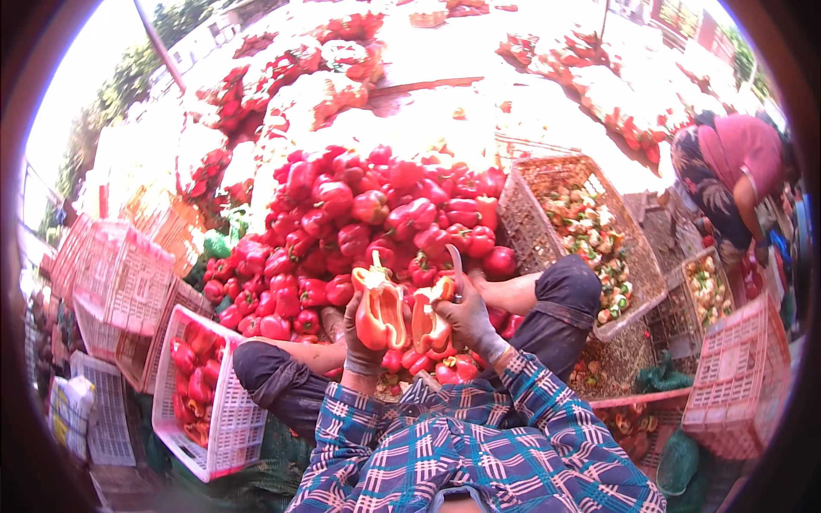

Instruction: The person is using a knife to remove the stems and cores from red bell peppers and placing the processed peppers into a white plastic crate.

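Outdoors, pepper halves (386,316) in hands (470,322).

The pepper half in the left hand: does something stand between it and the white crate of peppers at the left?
Yes: the bent left leg lies between pepper half and crate, with its knee beside the crate.

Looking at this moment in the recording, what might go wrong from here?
The knife juts up from the right hand, which also has the right pepper half; a slipping grip might cut a hand. The left pepper half, in the left hand, is cut open and might crack if squeezed hard. The red peppers are heaped loosely near the person's legs, so a nudge could send some rolling.
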`<control>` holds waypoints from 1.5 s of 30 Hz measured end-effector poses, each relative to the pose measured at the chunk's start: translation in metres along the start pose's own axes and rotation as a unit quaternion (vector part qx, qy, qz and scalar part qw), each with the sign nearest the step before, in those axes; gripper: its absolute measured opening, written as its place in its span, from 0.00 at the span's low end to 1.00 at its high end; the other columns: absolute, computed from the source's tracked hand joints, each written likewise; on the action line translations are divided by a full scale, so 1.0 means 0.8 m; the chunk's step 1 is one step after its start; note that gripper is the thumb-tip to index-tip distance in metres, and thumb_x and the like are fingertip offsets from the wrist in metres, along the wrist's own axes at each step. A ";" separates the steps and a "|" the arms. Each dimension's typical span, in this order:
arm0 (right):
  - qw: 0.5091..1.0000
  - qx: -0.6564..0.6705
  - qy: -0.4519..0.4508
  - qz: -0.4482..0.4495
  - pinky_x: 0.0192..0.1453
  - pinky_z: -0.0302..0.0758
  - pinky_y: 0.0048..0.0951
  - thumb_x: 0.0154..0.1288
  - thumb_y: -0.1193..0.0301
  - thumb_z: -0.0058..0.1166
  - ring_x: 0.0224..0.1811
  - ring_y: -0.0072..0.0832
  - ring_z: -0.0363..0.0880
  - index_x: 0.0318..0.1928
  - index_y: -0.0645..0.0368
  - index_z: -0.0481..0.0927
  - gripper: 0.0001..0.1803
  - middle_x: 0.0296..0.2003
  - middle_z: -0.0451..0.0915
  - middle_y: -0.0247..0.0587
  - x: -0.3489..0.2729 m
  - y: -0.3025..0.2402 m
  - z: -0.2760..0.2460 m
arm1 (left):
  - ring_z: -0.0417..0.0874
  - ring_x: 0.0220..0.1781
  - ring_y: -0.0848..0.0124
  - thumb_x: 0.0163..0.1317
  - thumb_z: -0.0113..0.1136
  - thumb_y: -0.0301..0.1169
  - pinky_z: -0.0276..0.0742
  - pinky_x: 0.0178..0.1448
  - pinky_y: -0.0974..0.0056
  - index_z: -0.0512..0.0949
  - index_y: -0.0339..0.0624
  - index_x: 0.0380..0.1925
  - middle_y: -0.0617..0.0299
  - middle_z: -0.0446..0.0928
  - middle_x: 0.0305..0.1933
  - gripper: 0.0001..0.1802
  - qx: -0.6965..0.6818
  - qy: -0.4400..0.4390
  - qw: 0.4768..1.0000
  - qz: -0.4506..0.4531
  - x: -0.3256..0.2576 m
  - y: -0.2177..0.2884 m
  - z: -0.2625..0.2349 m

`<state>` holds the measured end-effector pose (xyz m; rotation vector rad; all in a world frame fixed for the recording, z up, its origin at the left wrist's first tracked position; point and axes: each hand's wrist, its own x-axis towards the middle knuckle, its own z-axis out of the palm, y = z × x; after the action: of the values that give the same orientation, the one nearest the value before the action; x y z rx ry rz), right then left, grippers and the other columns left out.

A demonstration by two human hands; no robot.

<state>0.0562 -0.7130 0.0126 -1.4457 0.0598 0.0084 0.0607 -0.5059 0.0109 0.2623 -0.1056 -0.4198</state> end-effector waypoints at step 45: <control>0.654 -0.462 -0.476 -0.363 0.34 0.81 0.41 0.50 0.61 0.69 0.38 0.41 0.86 0.66 0.52 0.68 0.41 0.41 0.82 0.44 0.114 -0.092 0.157 | 0.71 0.68 0.65 0.70 0.57 0.46 0.64 0.73 0.60 0.65 0.38 0.68 0.56 0.70 0.66 0.33 0.104 0.071 0.991 0.053 -0.075 0.036 -0.048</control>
<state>0.1549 -0.6006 0.0965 -2.2019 -1.6240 0.1615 0.0234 -0.4472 -0.0210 0.4892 -0.0242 -0.2835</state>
